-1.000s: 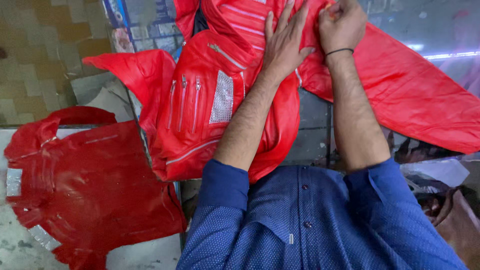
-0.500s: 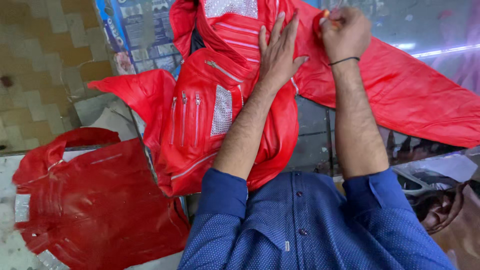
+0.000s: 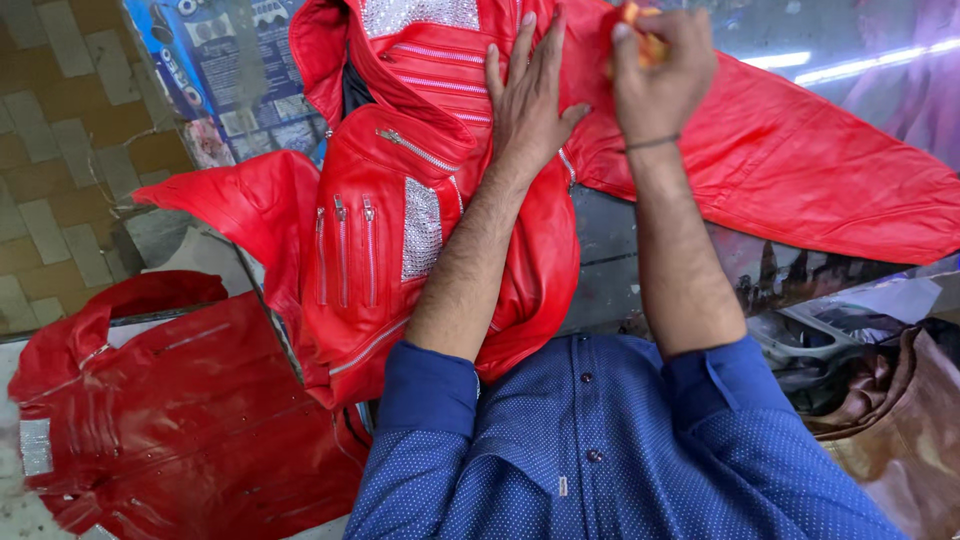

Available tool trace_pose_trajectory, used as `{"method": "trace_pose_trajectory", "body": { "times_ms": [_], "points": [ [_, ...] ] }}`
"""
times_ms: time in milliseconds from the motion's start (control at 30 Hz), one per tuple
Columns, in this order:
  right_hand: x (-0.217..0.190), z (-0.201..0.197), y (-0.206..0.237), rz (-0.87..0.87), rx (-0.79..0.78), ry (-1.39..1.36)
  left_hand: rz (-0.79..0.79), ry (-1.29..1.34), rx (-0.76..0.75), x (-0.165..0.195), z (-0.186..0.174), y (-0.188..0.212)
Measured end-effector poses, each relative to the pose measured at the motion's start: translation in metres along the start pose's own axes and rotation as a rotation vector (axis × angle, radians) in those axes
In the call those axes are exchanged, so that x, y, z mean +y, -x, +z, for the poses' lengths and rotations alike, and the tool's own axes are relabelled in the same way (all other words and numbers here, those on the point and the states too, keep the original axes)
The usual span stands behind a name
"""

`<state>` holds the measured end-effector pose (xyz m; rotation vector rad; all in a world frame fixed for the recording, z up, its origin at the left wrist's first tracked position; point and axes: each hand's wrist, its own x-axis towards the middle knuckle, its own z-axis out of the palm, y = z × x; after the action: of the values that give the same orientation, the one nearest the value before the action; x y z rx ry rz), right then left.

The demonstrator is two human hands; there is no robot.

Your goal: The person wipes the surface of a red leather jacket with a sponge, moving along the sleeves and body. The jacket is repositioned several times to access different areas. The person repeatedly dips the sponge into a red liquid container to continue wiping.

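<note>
Second jacket: a glossy red leather jacket [image 3: 170, 420] lies flat at the bottom left corner of the view, apart from both hands, on a pale surface.
Worktop: a grey glass-topped table [image 3: 610, 260] carries the main garment; its near edge meets the person's blue dotted shirt [image 3: 600, 450].
Main jacket: a red leather jacket with silver zips and sparkly silver panels [image 3: 400, 230] is spread front-up across the table, one sleeve hanging off the left edge, the other running to the right edge.
Left hand: the left hand [image 3: 530, 95] lies flat, fingers spread, palm pressing down on the jacket's chest; nothing grasped.
Right hand: the right hand [image 3: 660, 70] is clenched around a small orange object [image 3: 640, 25], held against the jacket just right of the left hand.
Right corner: a crumpled brown leather piece [image 3: 890, 420] sits at the bottom right.
</note>
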<state>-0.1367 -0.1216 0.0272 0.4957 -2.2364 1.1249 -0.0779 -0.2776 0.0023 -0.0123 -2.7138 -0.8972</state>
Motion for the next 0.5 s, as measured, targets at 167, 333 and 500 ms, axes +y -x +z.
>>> {"method": "trace_pose_trajectory", "body": {
  "times_ms": [167,333,500],
  "points": [
    [-0.007,0.018,-0.022,0.080,-0.141,0.202,0.000,-0.001,-0.005,0.000,-0.001,-0.001],
    [0.002,0.013,-0.019,0.126,-0.031,0.025,-0.017,0.020,0.005,0.000,0.000,0.001],
    [0.000,0.018,-0.017,-0.024,-0.149,0.225,-0.013,-0.001,0.002,-0.001,0.001,-0.001]
  ]
}}
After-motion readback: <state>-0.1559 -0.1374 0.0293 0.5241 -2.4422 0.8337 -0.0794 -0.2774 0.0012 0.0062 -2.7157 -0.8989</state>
